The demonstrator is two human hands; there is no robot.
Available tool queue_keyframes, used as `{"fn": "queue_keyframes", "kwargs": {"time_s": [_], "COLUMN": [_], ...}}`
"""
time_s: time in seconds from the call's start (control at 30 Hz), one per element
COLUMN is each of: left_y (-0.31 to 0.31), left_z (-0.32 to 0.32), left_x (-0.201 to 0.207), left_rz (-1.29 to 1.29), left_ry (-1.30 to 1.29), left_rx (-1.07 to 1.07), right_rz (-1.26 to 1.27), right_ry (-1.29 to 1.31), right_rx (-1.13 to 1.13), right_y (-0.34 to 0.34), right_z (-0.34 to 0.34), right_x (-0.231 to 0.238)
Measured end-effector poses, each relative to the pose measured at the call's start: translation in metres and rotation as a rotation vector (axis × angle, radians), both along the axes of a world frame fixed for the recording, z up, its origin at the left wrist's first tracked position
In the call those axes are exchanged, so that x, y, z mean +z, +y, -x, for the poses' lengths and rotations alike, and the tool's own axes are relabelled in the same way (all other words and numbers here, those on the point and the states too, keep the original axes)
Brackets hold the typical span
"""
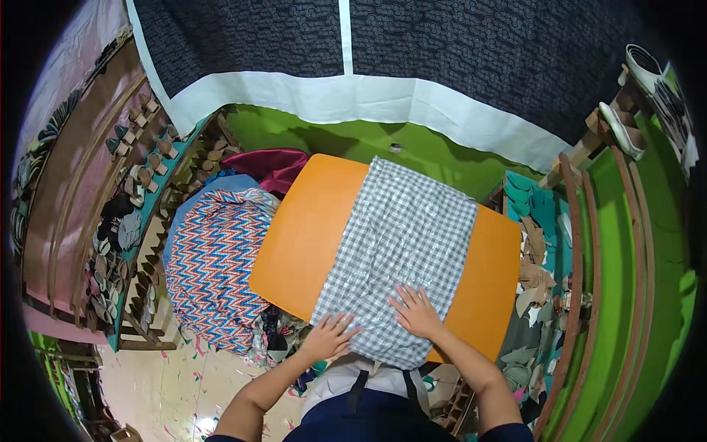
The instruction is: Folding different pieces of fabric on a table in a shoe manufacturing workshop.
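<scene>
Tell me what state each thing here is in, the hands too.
Checked cloth: spread across the table, lightly wrinkled
Table: partly covered, orange bare at both ends
Left hand: on the cloth's near left corner, fingers extended
Right hand: palm down on the cloth, fingers spread
Zigzag cloth: draped, bunched
Dark red cloth: rumpled
Curtain: hanging
Floor: scrap-littered

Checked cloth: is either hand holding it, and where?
No clear hold: the right hand lies spread on the lower part of the checked cloth; the left hand rests at its lower-left edge, any pinch unclear.
</scene>
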State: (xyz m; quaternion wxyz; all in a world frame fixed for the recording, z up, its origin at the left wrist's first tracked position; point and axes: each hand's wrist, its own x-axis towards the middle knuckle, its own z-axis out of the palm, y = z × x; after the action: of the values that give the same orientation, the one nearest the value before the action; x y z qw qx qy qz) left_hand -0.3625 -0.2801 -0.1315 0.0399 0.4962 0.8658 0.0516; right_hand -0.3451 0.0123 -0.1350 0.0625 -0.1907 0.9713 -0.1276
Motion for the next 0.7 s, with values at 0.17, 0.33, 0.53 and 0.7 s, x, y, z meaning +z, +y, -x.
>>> {"fn": "queue_keyframes", "kwargs": {"time_s": [0.17,0.33,0.53,0.7], "left_y": [-0.029,-0.026,-0.007,0.01], "left_z": [0.012,0.001,-0.035,-0.024], "left_x": [0.01,0.015,-0.027,-0.045], "left_rz": [-0.227,-0.425,-0.792,-1.137], "left_ry": [-0.073,-0.105,-0.574,-0.84], "left_rx": [0.391,0.737,1.161,1.335], "right_rz": [0.084,0.516,1.126,1.073], "right_ry": [-0.001,0.268,0.09,-0.121], "right_rx": [-0.151,-0.725,-1.201,-1.357], "right_y": [0.024,0.01,-0.031,-0.058], "right_z": [-0.031,-0.068,-0.134,-0.161], "right_x": [0.011,0.0,-0.023,-0.029]}}
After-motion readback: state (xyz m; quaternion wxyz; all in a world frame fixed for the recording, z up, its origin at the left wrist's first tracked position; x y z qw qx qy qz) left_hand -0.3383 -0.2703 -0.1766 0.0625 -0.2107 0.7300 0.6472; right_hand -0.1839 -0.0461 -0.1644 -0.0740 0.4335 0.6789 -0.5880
